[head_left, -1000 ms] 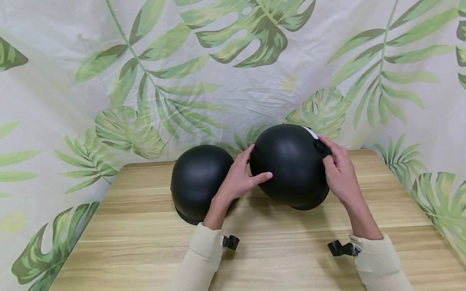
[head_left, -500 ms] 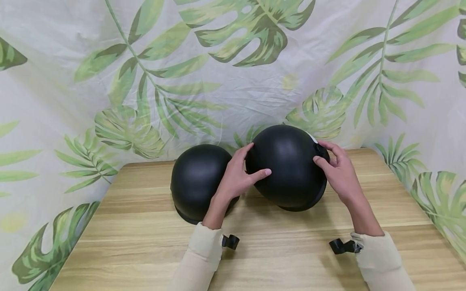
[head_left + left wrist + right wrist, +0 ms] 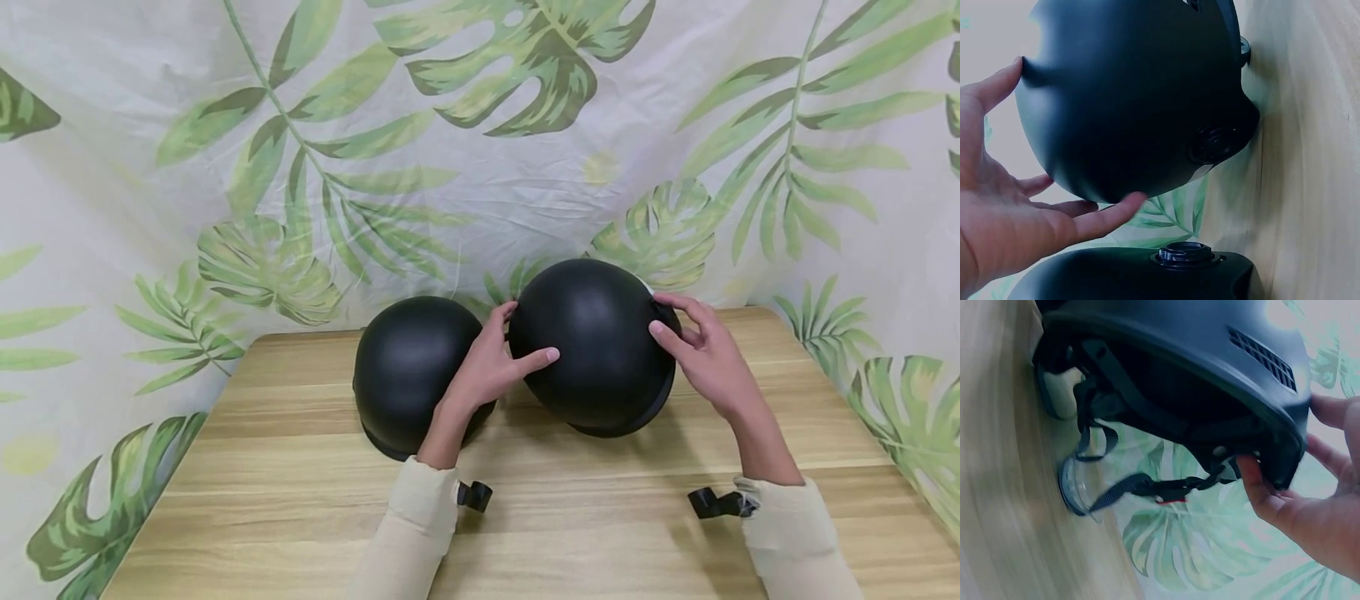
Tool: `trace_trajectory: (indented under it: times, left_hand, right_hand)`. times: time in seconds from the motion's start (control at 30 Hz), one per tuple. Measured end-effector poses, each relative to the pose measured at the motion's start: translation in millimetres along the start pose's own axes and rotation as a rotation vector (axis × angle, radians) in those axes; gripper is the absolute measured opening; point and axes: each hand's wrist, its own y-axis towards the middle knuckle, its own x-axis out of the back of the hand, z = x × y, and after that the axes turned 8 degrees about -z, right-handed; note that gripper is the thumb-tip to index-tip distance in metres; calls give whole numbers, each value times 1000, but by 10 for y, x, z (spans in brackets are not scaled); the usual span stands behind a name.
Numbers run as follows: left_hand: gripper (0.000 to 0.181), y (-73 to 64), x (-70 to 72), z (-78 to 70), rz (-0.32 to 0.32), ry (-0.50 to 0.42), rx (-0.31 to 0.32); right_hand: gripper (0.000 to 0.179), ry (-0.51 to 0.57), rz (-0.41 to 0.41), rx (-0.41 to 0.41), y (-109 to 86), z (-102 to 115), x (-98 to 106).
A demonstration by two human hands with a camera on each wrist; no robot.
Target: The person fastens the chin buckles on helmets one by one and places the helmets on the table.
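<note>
A matte black helmet (image 3: 592,342) is held tilted over the wooden table, its dome toward the head camera. My left hand (image 3: 487,367) grips its left side, thumb on the dome and fingers spread along the far side. At its right edge, my right hand (image 3: 708,354) holds the rim, with fingertips reaching to the inner edge in the right wrist view. That view also shows a vent grille (image 3: 1264,359), dark inner padding and a dangling chin strap (image 3: 1124,487) with a red-marked buckle. A round side knob (image 3: 1215,144) appears in the left wrist view.
A second black helmet (image 3: 408,367) stands dome up on the table (image 3: 300,500), partly behind my left forearm. Clear curved dark-rimmed pieces (image 3: 1072,487) lie close to the tabletop below the held helmet. A leaf-printed cloth (image 3: 525,200) hangs behind the table.
The held helmet has turned slightly, so its white mark and side knob have moved rightward out of the head view. My right hand has shifted along its edge; the second helmet stays put.
</note>
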Motion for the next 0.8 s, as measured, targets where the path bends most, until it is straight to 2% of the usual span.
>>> trace_trajectory:
  times: [0.13, 0.27, 0.47, 0.8]
  left_hand:
    - [106, 11, -14, 23, 23, -1, -2]
    - [104, 8, -15, 20, 18, 26, -12]
    - [102, 6, -16, 7, 3, 41, -15]
    - [100, 20, -3, 36, 31, 44, -55]
  right_hand:
    - [50, -73, 24, -9, -9, -34, 48]
    - [57, -131, 47, -35, 5, -67, 46]
    - [68, -124, 71, -54, 26, -78, 13]
    - [60, -126, 88, -37, 28, -113, 57]
